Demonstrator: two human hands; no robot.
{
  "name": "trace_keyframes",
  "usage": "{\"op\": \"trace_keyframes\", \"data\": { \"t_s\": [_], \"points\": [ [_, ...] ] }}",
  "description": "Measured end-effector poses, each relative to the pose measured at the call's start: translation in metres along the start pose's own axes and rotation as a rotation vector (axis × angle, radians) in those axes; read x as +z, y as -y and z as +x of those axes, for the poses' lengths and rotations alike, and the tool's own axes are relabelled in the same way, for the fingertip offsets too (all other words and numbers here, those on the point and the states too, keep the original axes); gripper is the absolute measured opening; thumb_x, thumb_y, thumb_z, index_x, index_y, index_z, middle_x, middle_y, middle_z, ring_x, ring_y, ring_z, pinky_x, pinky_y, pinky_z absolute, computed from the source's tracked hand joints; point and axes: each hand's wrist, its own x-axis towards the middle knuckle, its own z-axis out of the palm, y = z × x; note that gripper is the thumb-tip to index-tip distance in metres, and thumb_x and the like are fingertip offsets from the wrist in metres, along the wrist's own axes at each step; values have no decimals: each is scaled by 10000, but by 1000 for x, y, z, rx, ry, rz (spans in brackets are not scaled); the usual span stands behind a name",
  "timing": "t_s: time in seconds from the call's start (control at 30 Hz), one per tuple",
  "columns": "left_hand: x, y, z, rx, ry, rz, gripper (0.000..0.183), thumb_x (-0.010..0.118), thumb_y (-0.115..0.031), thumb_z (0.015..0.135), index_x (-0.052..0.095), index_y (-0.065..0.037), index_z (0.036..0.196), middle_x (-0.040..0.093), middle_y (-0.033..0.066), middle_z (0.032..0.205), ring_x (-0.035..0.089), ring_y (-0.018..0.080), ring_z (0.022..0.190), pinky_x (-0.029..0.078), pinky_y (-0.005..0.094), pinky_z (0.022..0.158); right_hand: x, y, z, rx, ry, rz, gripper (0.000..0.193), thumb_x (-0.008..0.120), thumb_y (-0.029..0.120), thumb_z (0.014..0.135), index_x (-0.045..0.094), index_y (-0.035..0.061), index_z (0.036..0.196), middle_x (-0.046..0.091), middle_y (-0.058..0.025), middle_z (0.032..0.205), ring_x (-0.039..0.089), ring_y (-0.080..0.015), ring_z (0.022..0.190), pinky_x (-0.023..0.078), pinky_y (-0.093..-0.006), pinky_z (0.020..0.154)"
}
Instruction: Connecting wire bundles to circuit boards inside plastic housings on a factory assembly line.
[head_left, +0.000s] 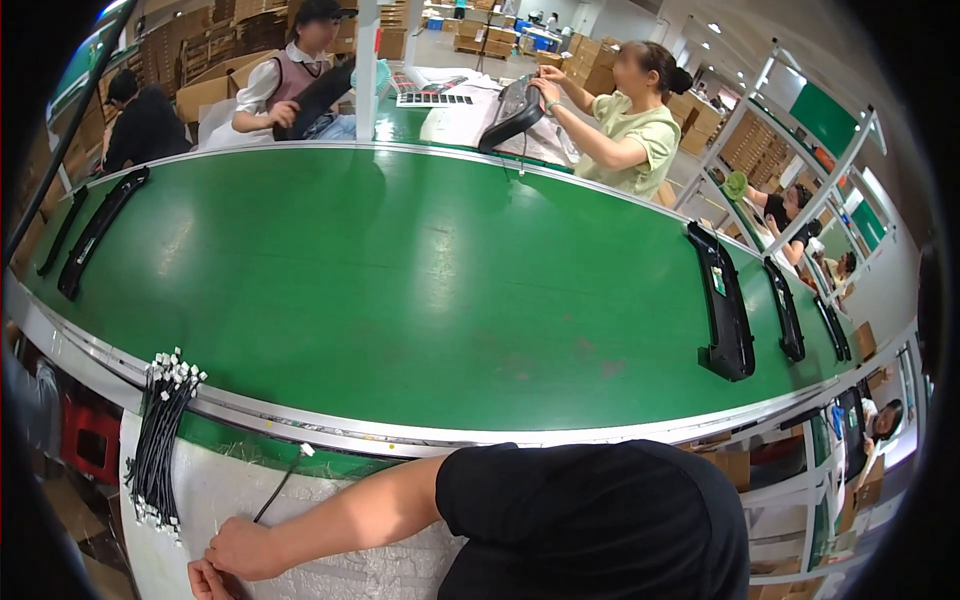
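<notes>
My right hand (240, 548) reaches across to the left over a white foam sheet (330, 570) and is closed on a thin black cable (278, 490) with a white plug at its far end. Just below it, my left hand (203, 578) is cut off by the lower edge, so its grip is unclear. A bundle of black cables with white plugs (160, 440) hangs over the bench edge to the left of both hands.
A wide green conveyor belt (420, 290) runs in front of me. Long black plastic parts lie on it at the right (725, 305) (786, 312) and at the left (100, 232). Two people work across the belt, handling black parts (512, 112). Shelving stands at the right.
</notes>
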Motion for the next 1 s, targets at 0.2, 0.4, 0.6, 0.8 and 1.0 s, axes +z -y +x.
{"op": "trace_keyframes", "data": {
  "t_s": [0.2, 0.4, 0.6, 0.8, 1.0],
  "points": [
    [-28, 38, 24, 114, 217, -110, 166, 483, -178, 939, 479, -98, 793, 465, -49, 729, 400, 24, 629, 299, 171, 525, 5, -4, -2, -46, -61, 30, 103, 515, 93, 737, 579, 23, 778, 614, -139, 745, 612, -322, 706, 491, -423, 637],
    [-18, 10, 13, 55, 61, 35, 276, 467, -217, 952, 440, -113, 697, 387, -79, 587, 332, 10, 490, 264, 173, 429, 2, 5, 3, -90, -38, -31, 97, 509, 54, 735, 565, 29, 809, 596, -131, 769, 615, -307, 728, 494, -410, 634],
    [3, 1, 11, 91, -11, 8, 306, 452, -246, 957, 460, -114, 681, 414, -52, 561, 356, 31, 468, 281, 189, 413, -32, 3, -4, -142, 23, -221, 158, 536, 52, 726, 587, 41, 875, 610, -129, 819, 626, -280, 759, 500, -393, 639],
    [-4, 2, 10, 62, -21, 98, 272, 489, -254, 939, 521, -78, 736, 491, -18, 590, 422, 39, 467, 325, 177, 418, -117, -53, 100, -9, -75, -707, 132, 554, 117, 678, 636, 51, 757, 642, -140, 693, 645, -276, 652, 505, -386, 566],
    [-6, -1, 18, 151, -4, 190, 247, 543, -241, 908, 554, -39, 767, 517, -7, 602, 430, 49, 474, 330, 205, 432, -173, -133, 196, 304, -164, -889, 168, 577, 173, 753, 701, 129, 858, 679, -111, 898, 662, -275, 852, 529, -371, 706]
  ]
}}
